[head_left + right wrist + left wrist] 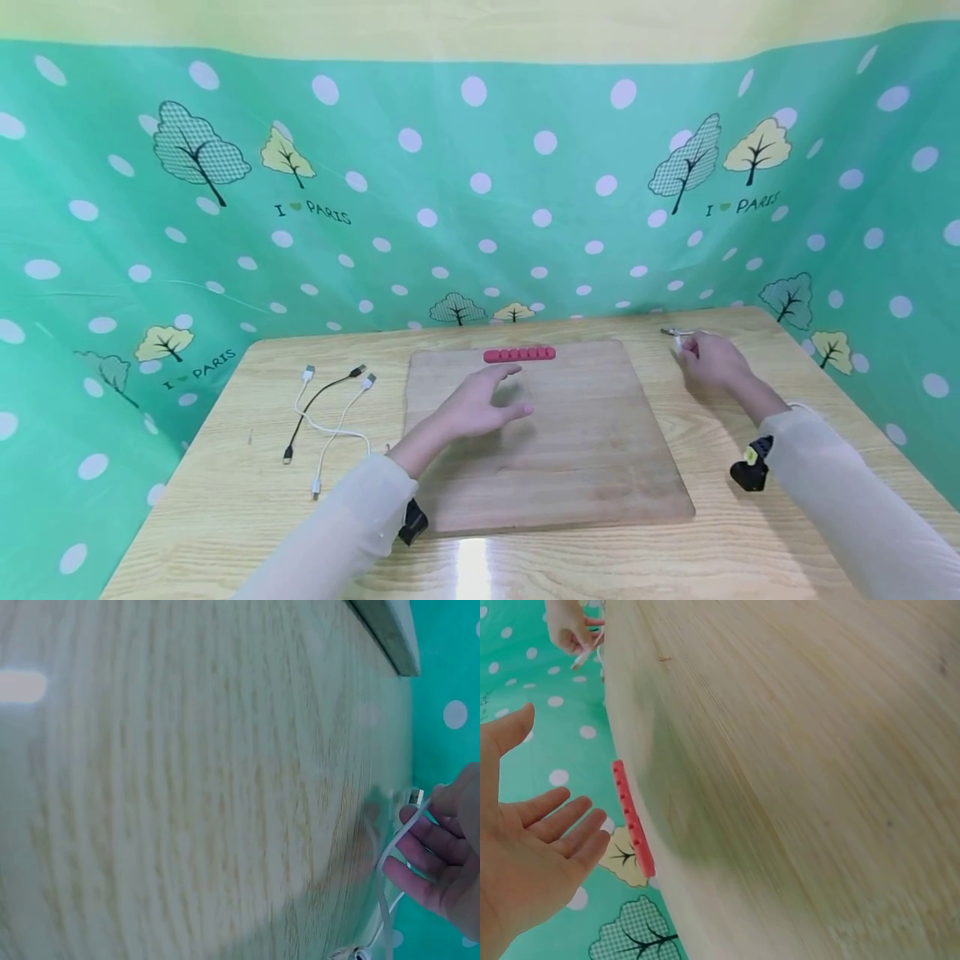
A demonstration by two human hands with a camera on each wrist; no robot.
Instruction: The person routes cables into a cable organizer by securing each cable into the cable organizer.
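Observation:
Over the wooden board (577,450) hovers my left hand (476,404), its fingers apart and holding nothing. Past its fingertips a red cable holder (519,355) with several slots lies along the board's far edge; the left wrist view shows this red strip (634,817) beyond the open palm. At the table's far right my right hand (712,360) pinches a white cable (397,838) between thumb and fingers. A metal USB plug (416,796) shows beside those fingertips. Another metal cable end (361,952) appears below the hand in the right wrist view.
Left of the board lie two white USB cables (324,429) and a black one (322,390), partly crossing each other. The wooden table (217,500) ends at a green dotted curtain (375,275) at the back and sides.

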